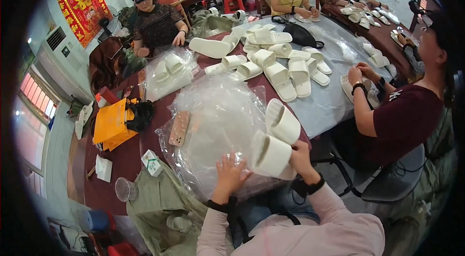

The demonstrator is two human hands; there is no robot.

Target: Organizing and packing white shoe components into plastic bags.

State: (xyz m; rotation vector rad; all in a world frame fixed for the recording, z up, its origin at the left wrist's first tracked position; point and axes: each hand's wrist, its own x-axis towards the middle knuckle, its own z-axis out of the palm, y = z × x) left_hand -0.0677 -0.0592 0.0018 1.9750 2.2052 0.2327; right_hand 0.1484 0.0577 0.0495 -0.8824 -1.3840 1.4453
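My right hand [299, 155] grips a pair of white slippers [275, 139], held upright together at the table's near edge. My left hand [229, 173] rests with fingers spread on a stack of clear plastic bags [218, 125] lying in front of me on the dark red round table [118, 156]. The slippers touch the right edge of the bags.
Several loose white slippers [281, 62] lie across the table's middle. A phone [179, 128] sits by the bags, a small carton [152, 162] and plastic cup [124, 189] at the near left, an orange bag [112, 123] further left. Other people sit around, one close on my right [402, 115].
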